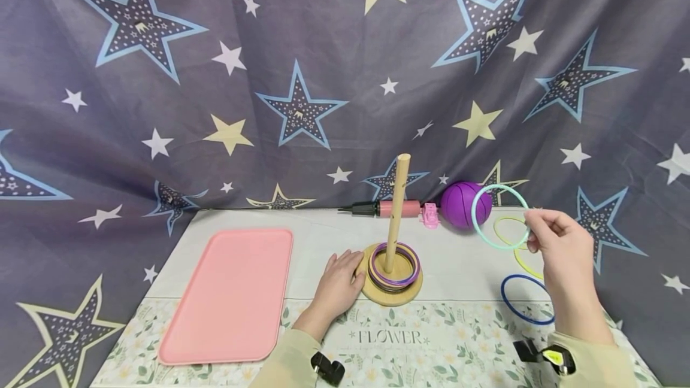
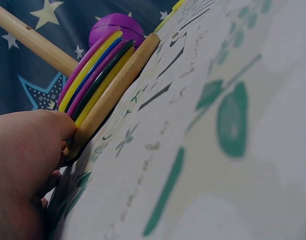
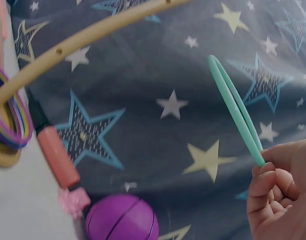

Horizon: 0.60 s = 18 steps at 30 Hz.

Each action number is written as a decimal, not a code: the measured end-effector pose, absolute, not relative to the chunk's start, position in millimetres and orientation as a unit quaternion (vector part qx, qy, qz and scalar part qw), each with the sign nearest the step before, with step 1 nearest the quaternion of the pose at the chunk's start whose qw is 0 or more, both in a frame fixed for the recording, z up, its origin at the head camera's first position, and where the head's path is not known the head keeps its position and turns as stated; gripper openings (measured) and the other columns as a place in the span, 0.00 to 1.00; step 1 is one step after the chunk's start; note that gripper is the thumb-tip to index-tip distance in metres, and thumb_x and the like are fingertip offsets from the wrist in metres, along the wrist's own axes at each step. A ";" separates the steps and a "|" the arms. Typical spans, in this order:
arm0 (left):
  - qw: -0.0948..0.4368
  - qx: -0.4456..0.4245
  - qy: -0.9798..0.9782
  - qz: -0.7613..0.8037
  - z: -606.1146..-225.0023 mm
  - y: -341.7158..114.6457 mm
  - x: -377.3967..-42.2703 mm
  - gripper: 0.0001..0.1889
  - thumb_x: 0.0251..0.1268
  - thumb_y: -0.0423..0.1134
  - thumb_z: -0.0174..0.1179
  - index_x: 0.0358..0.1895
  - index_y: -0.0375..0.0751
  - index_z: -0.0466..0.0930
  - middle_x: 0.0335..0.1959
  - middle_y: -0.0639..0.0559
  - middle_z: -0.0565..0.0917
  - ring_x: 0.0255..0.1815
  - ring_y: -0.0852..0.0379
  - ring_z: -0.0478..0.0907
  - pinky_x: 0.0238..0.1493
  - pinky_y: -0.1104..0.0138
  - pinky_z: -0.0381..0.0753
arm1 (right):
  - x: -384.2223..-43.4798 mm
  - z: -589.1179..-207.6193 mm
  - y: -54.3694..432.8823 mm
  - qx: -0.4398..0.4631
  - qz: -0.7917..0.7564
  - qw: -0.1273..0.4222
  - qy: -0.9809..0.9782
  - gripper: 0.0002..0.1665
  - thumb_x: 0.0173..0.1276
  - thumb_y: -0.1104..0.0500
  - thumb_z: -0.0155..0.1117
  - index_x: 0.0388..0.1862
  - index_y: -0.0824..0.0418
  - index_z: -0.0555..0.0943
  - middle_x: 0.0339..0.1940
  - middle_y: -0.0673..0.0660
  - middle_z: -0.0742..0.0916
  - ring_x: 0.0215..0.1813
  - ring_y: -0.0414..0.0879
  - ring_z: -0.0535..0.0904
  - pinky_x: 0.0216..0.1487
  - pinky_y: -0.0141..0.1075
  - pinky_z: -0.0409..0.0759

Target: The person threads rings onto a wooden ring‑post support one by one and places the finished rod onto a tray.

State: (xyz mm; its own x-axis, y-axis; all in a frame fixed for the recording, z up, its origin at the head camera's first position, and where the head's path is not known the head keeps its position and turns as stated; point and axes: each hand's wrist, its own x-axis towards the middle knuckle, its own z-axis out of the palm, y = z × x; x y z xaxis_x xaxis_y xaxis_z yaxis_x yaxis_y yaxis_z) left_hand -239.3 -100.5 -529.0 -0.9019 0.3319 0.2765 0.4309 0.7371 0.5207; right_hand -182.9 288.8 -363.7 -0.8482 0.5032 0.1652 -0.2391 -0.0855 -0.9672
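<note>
A mint-green ring [image 3: 236, 112] is pinched between the thumb and fingers of my right hand [image 1: 566, 256], held up at the right side of the table. Further left, a wooden post [image 1: 398, 214] stands upright on a round wooden base [image 1: 393, 299]. Several stacked rings [image 2: 100, 75] in purple, yellow, blue and a dark colour lie around its foot. My left hand [image 1: 336, 286] rests against the left edge of the base with fingers extended, its thumb side near the rings. Below the right hand are a blue ring [image 1: 502, 289] and yellow-green rings [image 1: 516, 259], partly hidden.
A pink tray [image 1: 226, 298] lies on the left of the table. Along the back are a pink and black hand pump [image 1: 400, 208], a small pink object [image 1: 430, 215] and a purple ball [image 1: 458, 207]. Behind them hangs a star-patterned curtain [image 1: 323, 29].
</note>
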 end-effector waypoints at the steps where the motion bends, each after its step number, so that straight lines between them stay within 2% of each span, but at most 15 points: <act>1: 0.083 -0.205 -0.928 -0.298 -529.0 -100.7 -239.1 0.26 0.83 0.40 0.60 0.77 0.33 0.77 0.76 0.40 0.80 0.82 0.39 0.70 0.87 0.39 0.55 | -183.6 -360.1 285.1 -0.096 0.732 0.257 -0.624 0.06 0.75 0.65 0.77 0.46 0.67 0.91 0.28 0.53 0.88 0.23 0.42 0.77 0.23 0.27 0.80; 10: 0.091 -0.208 -0.927 -0.299 -530.8 -101.3 -239.5 0.25 0.83 0.39 0.60 0.77 0.33 0.78 0.76 0.40 0.81 0.82 0.38 0.71 0.87 0.38 0.56 | -188.8 -331.4 253.8 -0.039 0.746 0.256 -0.614 0.07 0.75 0.65 0.77 0.45 0.70 0.90 0.28 0.54 0.87 0.23 0.42 0.76 0.22 0.27 0.79; 14: 0.090 -0.209 -0.926 -0.301 -530.9 -101.0 -239.6 0.26 0.83 0.38 0.60 0.77 0.32 0.77 0.76 0.39 0.80 0.82 0.37 0.70 0.87 0.38 0.55 | -192.0 -323.2 240.8 -0.015 0.759 0.255 -0.599 0.02 0.76 0.68 0.74 0.43 0.68 0.91 0.30 0.54 0.88 0.23 0.42 0.75 0.21 0.28 0.77; 18: 0.088 -0.209 -0.927 -0.300 -530.4 -100.8 -239.6 0.25 0.83 0.38 0.60 0.77 0.32 0.77 0.76 0.39 0.80 0.82 0.37 0.70 0.87 0.38 0.55 | -195.1 -316.3 228.0 0.001 0.769 0.257 -0.586 0.02 0.76 0.69 0.73 0.41 0.66 0.91 0.29 0.54 0.87 0.23 0.42 0.75 0.20 0.28 0.76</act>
State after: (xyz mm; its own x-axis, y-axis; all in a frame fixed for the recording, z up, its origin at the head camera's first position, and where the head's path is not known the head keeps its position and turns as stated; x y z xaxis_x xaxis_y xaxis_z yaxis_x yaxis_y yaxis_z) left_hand -239.6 -100.8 -530.4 -0.8977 0.3340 0.2874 0.4390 0.7332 0.5193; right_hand -195.1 228.0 -316.3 -0.8684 0.3935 0.3018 -0.3952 -0.1815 -0.9005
